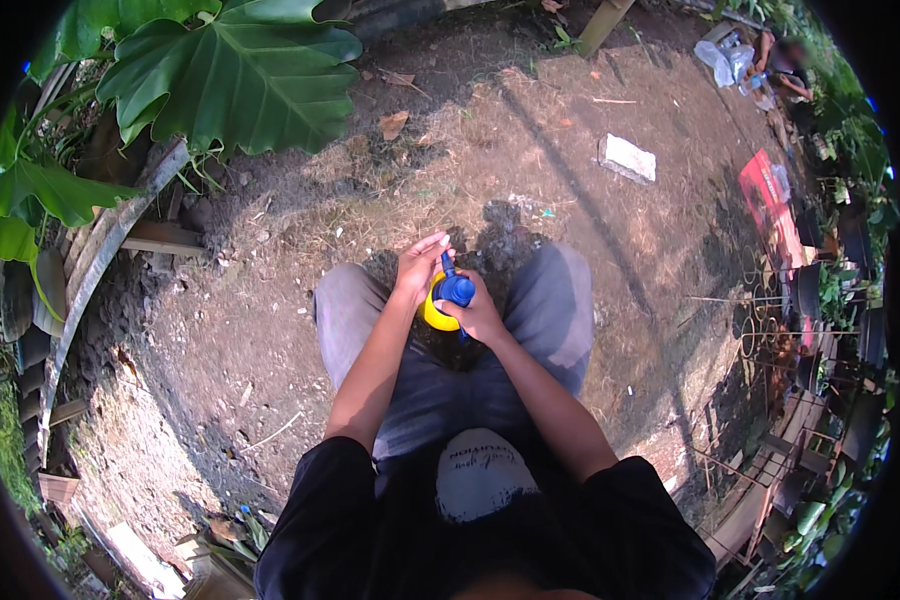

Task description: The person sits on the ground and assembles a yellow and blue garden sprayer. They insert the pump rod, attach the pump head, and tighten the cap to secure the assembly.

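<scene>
Between my knees I hold a spray bottle with a blue spray head [457, 290] and a yellow body [438, 318]. My right hand [482, 312] is wrapped round the bottle just below the head, its thumb across the front. At the far end of the blue nozzle [447, 262], the fingers of my left hand [420, 266] are pinched at the tip. Most of the yellow body is hidden under the head and my right hand.
Bare dirt ground [270, 340] with dry grass surrounds me. A white block [627, 158] lies ahead to the right, near a red sign-like panel [765, 205]. Large green leaves [240, 75] overhang the far left. Another person [792, 75] is at the far right beside plastic bags [725, 60].
</scene>
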The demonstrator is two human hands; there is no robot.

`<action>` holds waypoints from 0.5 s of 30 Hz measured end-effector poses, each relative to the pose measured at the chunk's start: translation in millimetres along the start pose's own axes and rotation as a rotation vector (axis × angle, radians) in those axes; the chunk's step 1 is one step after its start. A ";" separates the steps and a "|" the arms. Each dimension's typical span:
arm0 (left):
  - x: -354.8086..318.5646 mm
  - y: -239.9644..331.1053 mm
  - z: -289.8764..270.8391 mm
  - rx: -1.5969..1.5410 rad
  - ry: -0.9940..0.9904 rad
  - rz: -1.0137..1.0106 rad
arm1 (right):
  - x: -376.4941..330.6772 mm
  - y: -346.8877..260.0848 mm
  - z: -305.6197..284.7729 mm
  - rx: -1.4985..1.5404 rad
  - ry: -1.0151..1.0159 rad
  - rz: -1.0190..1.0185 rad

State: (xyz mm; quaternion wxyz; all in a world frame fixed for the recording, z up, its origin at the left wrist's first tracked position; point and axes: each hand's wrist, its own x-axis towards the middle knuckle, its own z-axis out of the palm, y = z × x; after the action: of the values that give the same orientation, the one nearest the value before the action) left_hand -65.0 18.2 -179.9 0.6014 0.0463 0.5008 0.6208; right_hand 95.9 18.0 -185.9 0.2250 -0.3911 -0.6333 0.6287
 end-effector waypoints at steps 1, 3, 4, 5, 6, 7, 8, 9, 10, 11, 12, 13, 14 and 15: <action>-1.9 -2.0 -2.0 -0.046 -0.018 -0.007 | -1.7 -1.7 0.4 -0.016 0.009 -0.012; -5.2 1.8 -2.9 -0.136 -0.062 -0.018 | -3.3 -5.7 -1.7 -0.085 0.016 -0.020; -1.9 4.3 -2.9 -0.165 -0.130 -0.028 | -3.8 -7.7 -2.5 -0.119 0.020 -0.023; -1.3 6.0 -1.9 -0.126 -0.107 -0.046 | -3.9 -5.7 -2.4 -0.089 0.020 -0.010; -0.9 7.5 -1.0 -0.086 -0.085 -0.064 | -3.3 -3.7 -2.0 -0.060 0.021 0.004; -1.2 8.5 -0.2 -0.047 -0.062 -0.082 | -3.2 -1.6 -1.8 -0.030 0.021 0.018; -1.2 9.2 -0.5 -0.007 -0.038 -0.097 | -2.8 -2.2 -0.8 -0.015 0.018 0.018; -1.8 9.0 -0.2 -0.030 -0.033 -0.074 | -2.7 -2.7 0.4 0.000 0.015 0.019; -2.4 8.5 0.5 -0.053 -0.027 -0.051 | -2.1 -3.4 1.5 0.015 0.012 0.019; -4.2 6.5 0.1 -0.077 -0.020 -0.031 | -1.7 -1.4 1.2 0.008 0.004 0.022; -2.5 8.1 -1.0 -0.143 -0.133 -0.070 | 0.2 0.4 0.1 0.001 -0.004 0.025; -4.2 6.5 -1.3 -0.077 -0.060 -0.036 | 0.5 2.1 0.0 -0.006 -0.012 0.027; -8.4 10.1 7.1 -0.012 0.009 -0.007 | -1.2 -4.0 -0.7 0.050 -0.012 0.046; -13.2 16.2 18.4 0.053 0.070 0.021 | -2.5 -4.2 -3.0 0.056 -0.002 0.062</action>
State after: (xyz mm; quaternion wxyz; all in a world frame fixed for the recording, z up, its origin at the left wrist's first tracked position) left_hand -60.7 21.8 -152.6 0.5755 0.0455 0.5375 0.6147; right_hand 98.8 18.3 -181.0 0.2157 -0.4037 -0.6033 0.6531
